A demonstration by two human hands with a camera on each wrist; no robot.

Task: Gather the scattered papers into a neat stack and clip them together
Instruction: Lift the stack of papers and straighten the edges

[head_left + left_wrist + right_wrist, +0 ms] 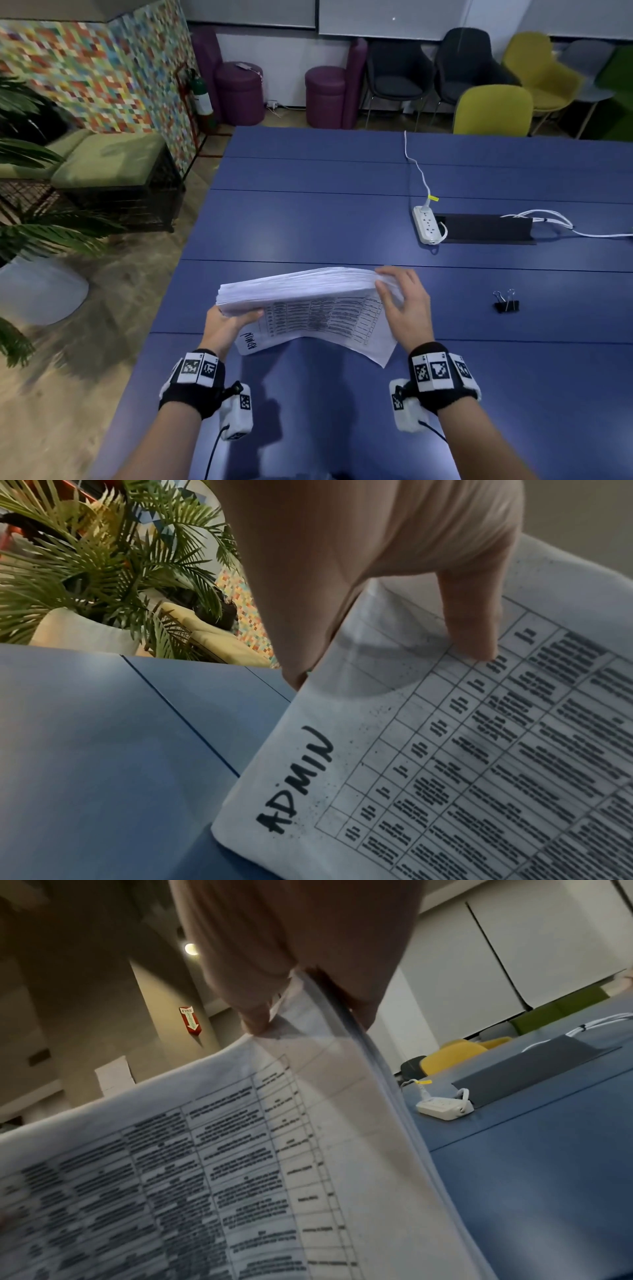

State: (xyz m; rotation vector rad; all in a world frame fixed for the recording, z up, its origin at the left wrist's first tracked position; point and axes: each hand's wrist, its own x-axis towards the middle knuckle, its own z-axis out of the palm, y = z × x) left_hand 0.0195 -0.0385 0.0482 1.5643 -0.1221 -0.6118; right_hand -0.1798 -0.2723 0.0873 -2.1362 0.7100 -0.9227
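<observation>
Slippage is the main risk here. Both hands hold the paper stack up on edge over the blue table, its long lower edge near or on the tabletop; which, I cannot tell. The left hand clamps the left end, thumb pressed on the printed front sheet above the handwritten "ADMIN", the other fingers behind the pile. The right hand pinches the right end from above, thumb on the near face and fingers over the top edge, as the right wrist view shows.

The stack is thick and not yet square: in the head view the sheet edges fan out along the top, and the front sheet's lower right corner sags away from the rest. If either grip loosens while the pile is being tapped level, I judge that the inner sheets could slide out and scatter again, and the loose front sheet could crease or fold under.

The black binder clip lies on the table to the right, well apart from the stack. Reaching for it would leave one hand to hold the whole pile, which could splay. A clip that small may also struggle to bite over so many sheets and spring off.
</observation>
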